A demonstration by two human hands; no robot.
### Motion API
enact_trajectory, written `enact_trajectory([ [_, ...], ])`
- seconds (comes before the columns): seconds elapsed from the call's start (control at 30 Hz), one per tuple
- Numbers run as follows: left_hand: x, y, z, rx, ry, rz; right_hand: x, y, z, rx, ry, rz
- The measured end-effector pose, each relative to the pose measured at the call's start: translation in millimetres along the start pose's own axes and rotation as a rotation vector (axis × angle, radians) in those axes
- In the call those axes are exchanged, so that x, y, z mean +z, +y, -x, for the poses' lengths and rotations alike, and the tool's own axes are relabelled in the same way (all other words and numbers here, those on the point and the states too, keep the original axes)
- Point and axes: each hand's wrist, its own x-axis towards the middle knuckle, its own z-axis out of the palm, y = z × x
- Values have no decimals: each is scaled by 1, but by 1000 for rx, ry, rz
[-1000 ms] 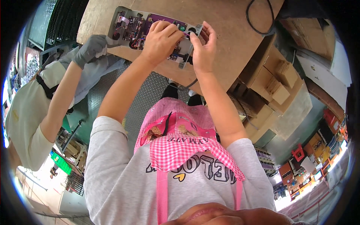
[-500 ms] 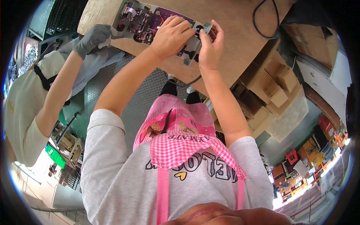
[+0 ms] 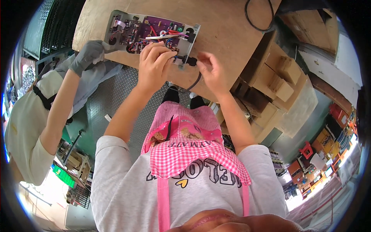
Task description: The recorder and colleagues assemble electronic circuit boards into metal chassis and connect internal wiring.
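Observation:
An opened metal chassis (image 3: 195, 34) holds a purple circuit board (image 3: 152, 24) with red, blue and white wires. My left hand (image 3: 156, 63) is over the chassis's near edge, its fingers bent and close together among the wires; what they pinch, if anything, is hidden. In the end panel's near corner sits a black cable fitting (image 3: 191, 61), and a dark cable (image 3: 198, 83) curves away near it. Just right of the fitting is my right hand (image 3: 212, 73), slightly blurred, thumb and fingers apart with nothing visible between them.
The chassis lies on a wooden table (image 3: 220, 23). At left, a co-worker's grey-gloved hand (image 3: 88, 56) is by the chassis's far-left end. A black cable loop (image 3: 266, 27) lies at the back right. Cardboard boxes (image 3: 272, 75) stand right of the table.
Both hands have moved toward me from the end panel's upper part, my right hand to beside the black fitting. The wires and panel show more now. The whole view has shifted slightly.

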Motion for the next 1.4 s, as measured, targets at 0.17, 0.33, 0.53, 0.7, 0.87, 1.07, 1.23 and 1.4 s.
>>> enact_trajectory([
  [0.17, 5, 9, 10, -125, 26, 0, -1, -13, -6, -94, -29, 94],
  [0.33, -2, 13, 1, -70, -13, -95, 0, -22, -9, -131, -64, 122],
  [0.53, 6, 2, -10, 41, -126, -115, 4, -18, -7, -121, -67, 114],
  [0.7, 3, -8, -8, 48, -168, -83, 6, -24, -4, -76, -52, 219],
  [0.87, 7, -18, -11, 84, -203, -16, 3, -18, -8, -113, -47, 251],
  [1.07, 11, -14, -24, 127, -217, 6, -1, -27, -10, -134, -11, 283],
  [1.23, 11, -16, -18, 101, -224, 19, 4, -12, -8, -117, -26, 232],
  [1.4, 6, -13, -16, 101, -218, 48, 4, -20, -5, -95, -37, 213],
])
